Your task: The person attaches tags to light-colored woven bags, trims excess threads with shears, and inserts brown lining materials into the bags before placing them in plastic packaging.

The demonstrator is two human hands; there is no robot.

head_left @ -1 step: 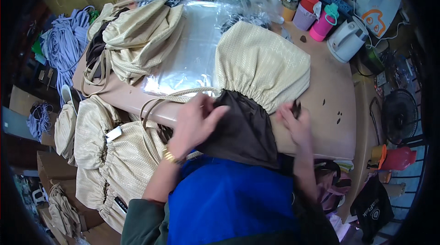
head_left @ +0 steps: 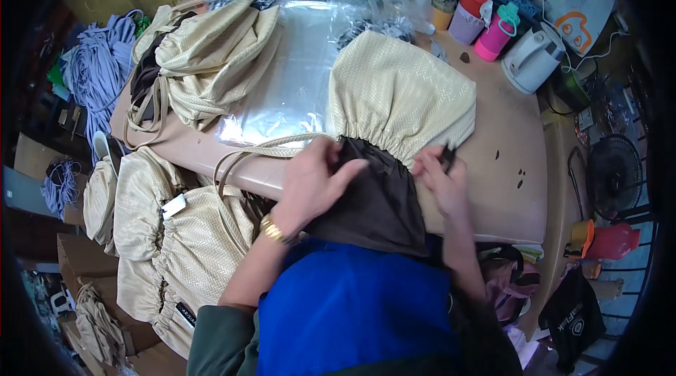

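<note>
One dark thing (head_left: 448,157) sat in the right hand (head_left: 443,180); I couldn't tell what the left hand (head_left: 313,182) gripped. Keeping the cream bag (head_left: 401,98) steady seemed best.

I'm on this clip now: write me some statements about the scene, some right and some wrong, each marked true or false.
1. Dark brown lining shows between the left hand and the right hand. True.
2. The gold band is on the right wrist. False: the gold band is on the left wrist.
3. The right hand holds a small dark object. True, though its exact kind is unclear.
4. The clear plastic lies to the right of the cream woven bag. False: it lies to the left.
5. A white electric kettle stands beside a pink bottle. True.
6. The cloth over the person's front is red. False: it is bright blue.
</note>
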